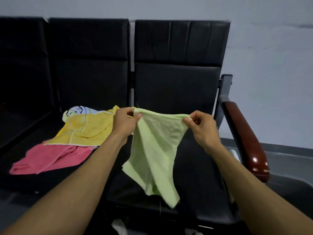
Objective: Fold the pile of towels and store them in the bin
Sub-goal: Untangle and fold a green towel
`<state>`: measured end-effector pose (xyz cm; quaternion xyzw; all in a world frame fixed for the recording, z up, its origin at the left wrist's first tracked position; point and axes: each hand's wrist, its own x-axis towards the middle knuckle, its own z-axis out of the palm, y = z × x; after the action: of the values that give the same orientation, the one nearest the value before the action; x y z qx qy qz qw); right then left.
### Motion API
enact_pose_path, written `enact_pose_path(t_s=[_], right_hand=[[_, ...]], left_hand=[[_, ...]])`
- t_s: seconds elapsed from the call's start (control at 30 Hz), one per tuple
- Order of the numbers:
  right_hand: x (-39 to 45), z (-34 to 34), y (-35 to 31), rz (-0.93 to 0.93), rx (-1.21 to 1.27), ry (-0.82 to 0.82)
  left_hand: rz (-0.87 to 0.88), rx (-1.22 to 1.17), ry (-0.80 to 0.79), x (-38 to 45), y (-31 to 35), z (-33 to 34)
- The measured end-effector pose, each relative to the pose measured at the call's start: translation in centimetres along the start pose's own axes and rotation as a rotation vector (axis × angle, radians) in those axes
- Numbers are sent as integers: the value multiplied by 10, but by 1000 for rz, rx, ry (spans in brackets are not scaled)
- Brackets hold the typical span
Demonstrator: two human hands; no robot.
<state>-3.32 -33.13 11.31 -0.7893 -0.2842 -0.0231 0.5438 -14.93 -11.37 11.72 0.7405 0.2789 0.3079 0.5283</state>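
Green towel (152, 150) hangs in the middle of the frame, above a black seat (194, 158). The left hand (124, 122) pinches one top corner and the right hand (201, 127) pinches the other, hands apart. At left lie a yellow towel (86, 128), a pink towel (50, 158) and a striped white towel (76, 111).

Looking at a row of black padded seats (176, 92) standing against a pale grey wall (271, 39), backs rising beyond the hands. Showing a grey metal frame (226, 85) and a glossy reddish-brown wooden armrest (245, 136) off to the right of the right hand (201, 128). Showing dim, even light and a grey floor (288, 153) lying past the armrest.
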Motion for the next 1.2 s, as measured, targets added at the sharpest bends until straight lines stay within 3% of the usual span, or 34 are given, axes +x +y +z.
enact_pose_path(t_s=[0.13,0.23,0.3,0.43,0.87,1.2], right_hand=[[9,-18,-44,-78,-136,-66],[7,-29,-70,-182,-176,58],[4,-30,-81,-195,-217,35],[1,-35,-90,-193,-234,52],[-12,-37,-82,-155,-104,144],[-65,-54,-96,-81,15,70]], left_hand=[[34,9,11,-5,33,-19],[91,86,15,-13,54,-32],[106,107,56,-15,64,-39],[111,135,113,-14,73,-44],[137,162,90,-20,74,-32],[129,163,-97,-66,80,-48]])
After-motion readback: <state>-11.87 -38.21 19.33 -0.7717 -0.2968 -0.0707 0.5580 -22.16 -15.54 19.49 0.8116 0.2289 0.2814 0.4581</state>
